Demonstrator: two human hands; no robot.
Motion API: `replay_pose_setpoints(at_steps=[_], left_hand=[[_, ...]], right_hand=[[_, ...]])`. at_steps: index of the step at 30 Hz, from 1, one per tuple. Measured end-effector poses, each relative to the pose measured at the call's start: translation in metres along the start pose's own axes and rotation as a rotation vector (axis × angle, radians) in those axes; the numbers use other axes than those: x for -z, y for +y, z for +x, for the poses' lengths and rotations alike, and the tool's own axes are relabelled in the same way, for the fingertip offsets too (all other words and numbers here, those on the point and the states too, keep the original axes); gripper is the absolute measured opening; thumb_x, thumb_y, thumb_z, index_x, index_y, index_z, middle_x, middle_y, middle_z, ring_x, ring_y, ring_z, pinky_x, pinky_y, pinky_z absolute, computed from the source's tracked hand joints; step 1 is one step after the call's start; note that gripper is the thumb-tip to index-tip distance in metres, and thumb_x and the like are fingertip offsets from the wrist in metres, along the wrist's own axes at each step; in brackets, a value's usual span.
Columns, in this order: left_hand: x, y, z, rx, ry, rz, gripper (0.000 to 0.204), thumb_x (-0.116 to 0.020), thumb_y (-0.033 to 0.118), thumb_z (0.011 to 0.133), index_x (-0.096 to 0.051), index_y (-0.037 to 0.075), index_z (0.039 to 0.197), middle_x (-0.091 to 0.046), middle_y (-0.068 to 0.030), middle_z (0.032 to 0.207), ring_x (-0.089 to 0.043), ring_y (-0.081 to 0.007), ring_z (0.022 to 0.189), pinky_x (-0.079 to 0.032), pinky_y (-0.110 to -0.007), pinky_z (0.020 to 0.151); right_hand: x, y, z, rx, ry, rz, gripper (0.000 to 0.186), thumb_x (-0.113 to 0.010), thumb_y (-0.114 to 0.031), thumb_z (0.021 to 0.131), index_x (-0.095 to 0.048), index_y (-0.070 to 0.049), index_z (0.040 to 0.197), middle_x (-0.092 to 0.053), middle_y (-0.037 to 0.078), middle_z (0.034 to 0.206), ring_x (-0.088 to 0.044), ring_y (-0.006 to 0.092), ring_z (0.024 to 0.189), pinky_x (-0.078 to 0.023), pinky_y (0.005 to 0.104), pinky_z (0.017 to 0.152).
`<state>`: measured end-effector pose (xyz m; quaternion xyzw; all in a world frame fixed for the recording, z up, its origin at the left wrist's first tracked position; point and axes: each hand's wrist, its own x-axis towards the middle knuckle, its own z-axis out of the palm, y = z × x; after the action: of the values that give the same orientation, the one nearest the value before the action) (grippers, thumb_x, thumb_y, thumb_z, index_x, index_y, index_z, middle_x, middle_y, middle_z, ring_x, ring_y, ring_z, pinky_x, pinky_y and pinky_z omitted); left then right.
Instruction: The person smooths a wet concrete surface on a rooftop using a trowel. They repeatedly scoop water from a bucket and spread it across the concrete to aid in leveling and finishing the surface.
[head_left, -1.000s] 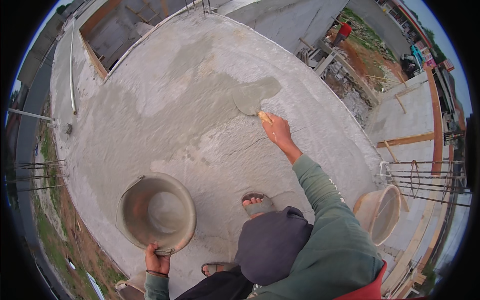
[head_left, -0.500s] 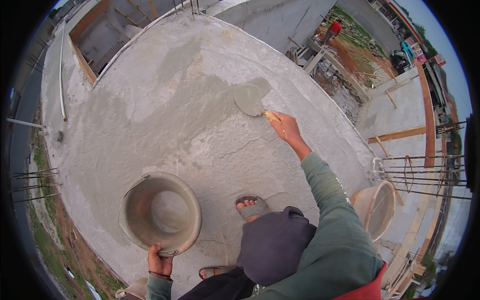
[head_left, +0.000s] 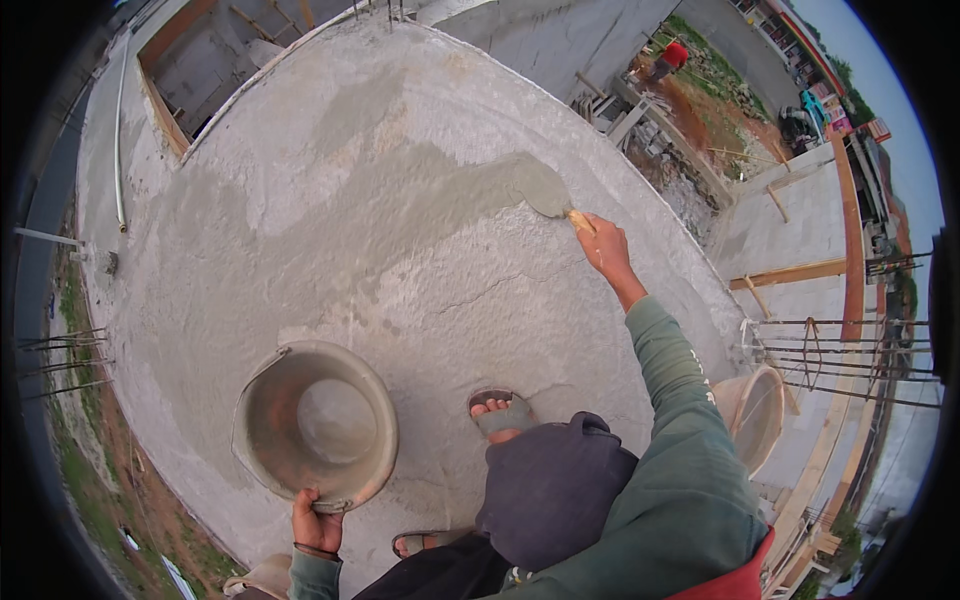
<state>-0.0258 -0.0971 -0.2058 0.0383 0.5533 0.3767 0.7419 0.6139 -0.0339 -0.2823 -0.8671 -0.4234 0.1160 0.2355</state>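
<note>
- The concrete slab [head_left: 330,250] fills most of the view, a rough pale grey surface with a darker, wet band of fresh mortar [head_left: 430,195] running across its upper middle.
- A thin crack [head_left: 500,285] crosses the slab below the wet band, between the mortar and the person's feet.
- The person crouches at the lower edge of the slab, the green sleeve [head_left: 680,420] of the right arm stretched up and out toward the far end of the wet band.
- A round grey bucket [head_left: 315,425], smeared inside with cement, sits on the slab to the person's left, its mouth open to the camera.
- A second, paler bucket [head_left: 755,410] stands just beside the right elbow, near the slab's edge, partly hidden by the sleeve.
- A sandalled foot [head_left: 500,412] rests flat on the slab between the grey bucket and the bent knee.
- The left hand [head_left: 318,522] is at the near rim of the grey bucket, its fingers curled over the rim and gripping it.
- The right hand [head_left: 605,245] has its fingers closed around the wooden handle of a trowel.
- The trowel [head_left: 548,190] lies with its blade flat on the wet mortar at the right end of the dark band, well apart from the grey bucket.
</note>
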Motion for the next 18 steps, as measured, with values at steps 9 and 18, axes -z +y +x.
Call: replay_pose_setpoints(at_steps=[9, 18], left_hand=[[0.004, 0.002, -0.001, 0.019, -0.002, 0.008, 0.044, -0.055, 0.009, 0.085, -0.053, 0.005, 0.129, -0.063, -0.0088, 0.123, -0.062, -0.0278, 0.113, -0.054, -0.047, 0.096], [0.002, 0.001, 0.0, 0.02, -0.016, 0.014, 0.038, -0.056, 0.009, 0.085, -0.054, 0.004, 0.123, -0.064, -0.0091, 0.12, -0.064, -0.028, 0.11, -0.055, -0.047, 0.093]], right_hand=[[-0.044, -0.048, 0.003, -0.043, 0.016, 0.063, 0.041, -0.058, -0.032, 0.09, -0.065, -0.005, 0.119, -0.069, 0.025, 0.1, -0.065, 0.045, 0.096, -0.052, 0.0503, 0.083], [-0.108, -0.176, -0.058, 0.437, -0.45, 0.231, 0.037, -0.062, -0.025, 0.089, -0.065, -0.005, 0.121, -0.069, 0.023, 0.09, -0.067, 0.0423, 0.08, -0.052, 0.0455, 0.068]])
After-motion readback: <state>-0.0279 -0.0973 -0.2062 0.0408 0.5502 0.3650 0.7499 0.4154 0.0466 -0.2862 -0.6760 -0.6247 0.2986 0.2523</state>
